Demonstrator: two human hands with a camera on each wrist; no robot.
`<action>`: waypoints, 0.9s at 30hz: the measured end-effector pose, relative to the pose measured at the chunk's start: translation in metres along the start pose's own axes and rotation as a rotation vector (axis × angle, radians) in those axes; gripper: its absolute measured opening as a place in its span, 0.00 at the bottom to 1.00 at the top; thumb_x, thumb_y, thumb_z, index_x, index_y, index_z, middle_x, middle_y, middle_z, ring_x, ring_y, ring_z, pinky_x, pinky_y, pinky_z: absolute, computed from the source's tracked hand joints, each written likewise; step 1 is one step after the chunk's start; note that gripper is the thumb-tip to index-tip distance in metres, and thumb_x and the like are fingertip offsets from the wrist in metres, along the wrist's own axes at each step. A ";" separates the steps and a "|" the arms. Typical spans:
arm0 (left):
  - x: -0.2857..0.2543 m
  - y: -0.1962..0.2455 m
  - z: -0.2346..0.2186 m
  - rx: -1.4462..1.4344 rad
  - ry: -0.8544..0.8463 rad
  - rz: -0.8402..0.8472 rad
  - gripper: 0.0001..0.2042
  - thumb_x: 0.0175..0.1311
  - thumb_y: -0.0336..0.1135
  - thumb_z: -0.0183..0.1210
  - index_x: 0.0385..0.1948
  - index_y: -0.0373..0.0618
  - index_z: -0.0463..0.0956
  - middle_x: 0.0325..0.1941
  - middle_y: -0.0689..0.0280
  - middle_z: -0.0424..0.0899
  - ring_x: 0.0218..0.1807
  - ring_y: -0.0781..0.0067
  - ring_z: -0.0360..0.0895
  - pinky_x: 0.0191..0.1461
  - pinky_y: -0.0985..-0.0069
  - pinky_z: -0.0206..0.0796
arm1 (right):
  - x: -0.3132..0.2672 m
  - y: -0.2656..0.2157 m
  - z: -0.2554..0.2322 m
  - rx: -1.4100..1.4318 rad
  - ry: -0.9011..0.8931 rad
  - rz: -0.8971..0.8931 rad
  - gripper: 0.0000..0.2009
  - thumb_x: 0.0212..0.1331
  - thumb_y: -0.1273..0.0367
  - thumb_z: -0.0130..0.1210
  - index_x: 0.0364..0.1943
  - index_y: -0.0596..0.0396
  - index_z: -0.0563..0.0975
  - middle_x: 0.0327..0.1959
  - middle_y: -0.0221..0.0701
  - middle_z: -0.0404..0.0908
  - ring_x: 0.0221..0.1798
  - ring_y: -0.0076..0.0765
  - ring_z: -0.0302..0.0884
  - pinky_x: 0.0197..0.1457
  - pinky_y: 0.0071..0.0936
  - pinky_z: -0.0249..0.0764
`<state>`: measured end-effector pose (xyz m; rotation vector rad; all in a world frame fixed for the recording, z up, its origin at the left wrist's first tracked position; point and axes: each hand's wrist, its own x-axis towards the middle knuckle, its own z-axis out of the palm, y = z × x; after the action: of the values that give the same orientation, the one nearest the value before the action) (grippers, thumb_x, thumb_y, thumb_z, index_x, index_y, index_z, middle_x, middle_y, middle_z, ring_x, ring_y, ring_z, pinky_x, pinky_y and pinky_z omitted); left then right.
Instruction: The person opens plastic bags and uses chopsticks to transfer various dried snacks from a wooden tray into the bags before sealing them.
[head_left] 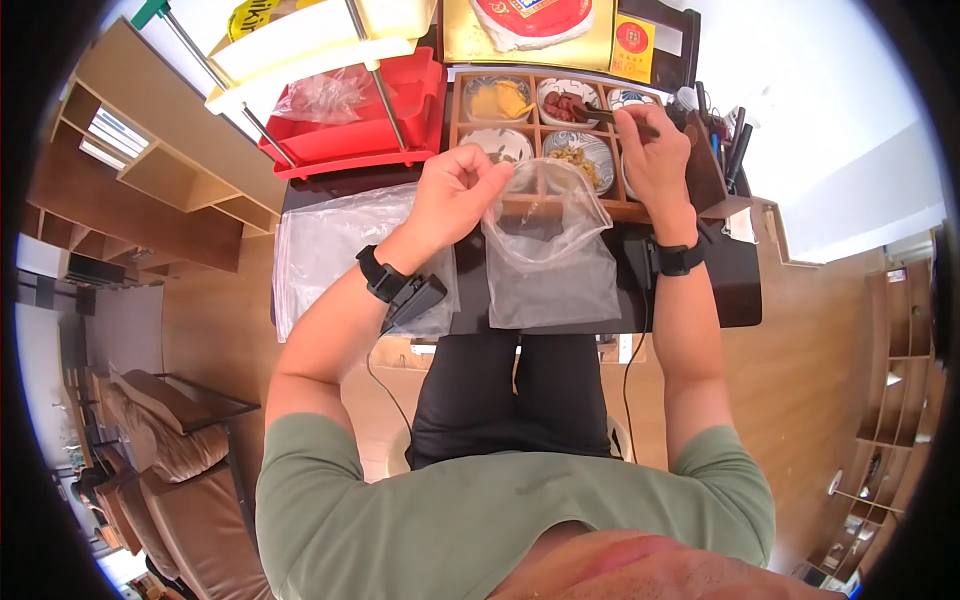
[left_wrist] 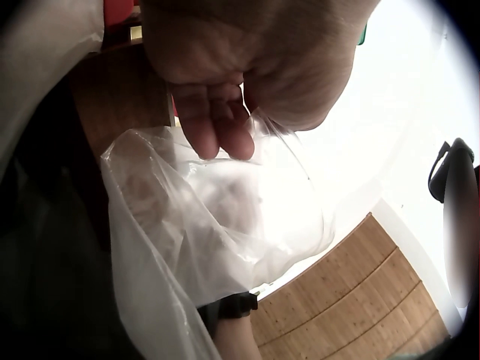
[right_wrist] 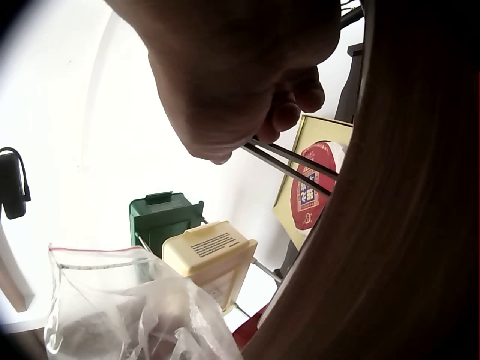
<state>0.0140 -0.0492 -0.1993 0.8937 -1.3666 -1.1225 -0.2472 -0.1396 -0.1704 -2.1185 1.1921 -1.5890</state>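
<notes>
My left hand (head_left: 460, 192) pinches the rim of a clear plastic zip bag (head_left: 555, 285) between thumb and fingers. The bag (left_wrist: 161, 225) hangs with its mouth spread open in the left wrist view. My right hand (head_left: 652, 150) grips a dark two-pronged tool (right_wrist: 289, 165), like tongs or chopsticks, its tips over the bowl (head_left: 548, 90) of dark red dried pieces (head_left: 566, 107). That bowl sits in a wooden compartment tray (head_left: 628, 211). Beside it are bowls with yellow slices (head_left: 512, 98) and yellow-green dried bits (head_left: 572, 158).
More flat clear bags (head_left: 330, 245) lie on the dark table (head_left: 700, 290) at left. A red bin (head_left: 350, 135) under a cream bin (head_left: 300, 55) stands back left. A pen holder (head_left: 712, 170) borders the tray at right; a gold box (head_left: 460, 40) stands behind it.
</notes>
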 end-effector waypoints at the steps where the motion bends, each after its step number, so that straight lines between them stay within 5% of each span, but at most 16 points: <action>1: 0.000 0.000 0.000 0.002 -0.003 0.003 0.13 0.73 0.32 0.60 0.25 0.43 0.70 0.21 0.71 0.77 0.18 0.84 0.72 0.22 0.81 0.65 | -0.001 -0.002 0.001 0.000 0.004 -0.001 0.09 0.66 0.68 0.62 0.38 0.62 0.82 0.28 0.39 0.84 0.30 0.35 0.84 0.36 0.29 0.77; 4: 0.001 0.000 0.000 0.002 -0.004 -0.003 0.13 0.73 0.32 0.60 0.25 0.43 0.70 0.20 0.71 0.77 0.18 0.84 0.72 0.22 0.81 0.65 | 0.000 -0.002 0.000 0.005 -0.007 -0.080 0.08 0.65 0.70 0.62 0.35 0.63 0.82 0.28 0.39 0.84 0.30 0.33 0.83 0.37 0.27 0.76; 12: 0.001 0.000 0.001 -0.058 0.024 0.012 0.14 0.71 0.33 0.63 0.23 0.45 0.70 0.18 0.72 0.78 0.18 0.87 0.73 0.21 0.84 0.63 | 0.000 0.018 0.002 0.140 0.043 0.031 0.06 0.65 0.72 0.60 0.36 0.63 0.81 0.26 0.32 0.80 0.31 0.20 0.75 0.38 0.22 0.73; 19: 0.004 0.002 -0.001 -0.071 0.054 -0.010 0.14 0.71 0.34 0.62 0.23 0.45 0.70 0.17 0.71 0.77 0.17 0.86 0.73 0.20 0.83 0.62 | 0.004 0.030 -0.008 0.279 0.151 0.157 0.09 0.70 0.69 0.58 0.38 0.63 0.82 0.29 0.25 0.81 0.29 0.20 0.73 0.36 0.20 0.70; 23: 0.006 0.001 -0.003 -0.087 0.094 -0.056 0.14 0.70 0.34 0.63 0.23 0.45 0.71 0.16 0.70 0.78 0.15 0.83 0.73 0.18 0.83 0.61 | 0.009 0.011 -0.018 0.738 0.082 0.298 0.11 0.73 0.66 0.54 0.39 0.61 0.80 0.24 0.27 0.75 0.24 0.21 0.67 0.28 0.20 0.61; 25: 0.006 0.005 -0.002 -0.105 0.096 -0.085 0.14 0.70 0.35 0.63 0.23 0.44 0.72 0.16 0.70 0.78 0.15 0.83 0.73 0.18 0.83 0.62 | 0.008 0.001 -0.037 1.138 -0.205 0.295 0.11 0.74 0.67 0.53 0.38 0.62 0.79 0.26 0.28 0.75 0.26 0.21 0.66 0.30 0.20 0.62; 27: 0.006 0.003 -0.002 -0.106 0.102 -0.075 0.14 0.70 0.35 0.63 0.23 0.44 0.73 0.17 0.69 0.78 0.15 0.83 0.73 0.18 0.83 0.62 | 0.005 0.001 -0.038 1.183 -0.360 0.254 0.11 0.74 0.68 0.52 0.38 0.62 0.78 0.28 0.28 0.76 0.27 0.20 0.66 0.32 0.20 0.63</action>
<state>0.0158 -0.0548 -0.1949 0.9191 -1.1886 -1.1794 -0.2805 -0.1338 -0.1528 -1.2883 0.2167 -1.2098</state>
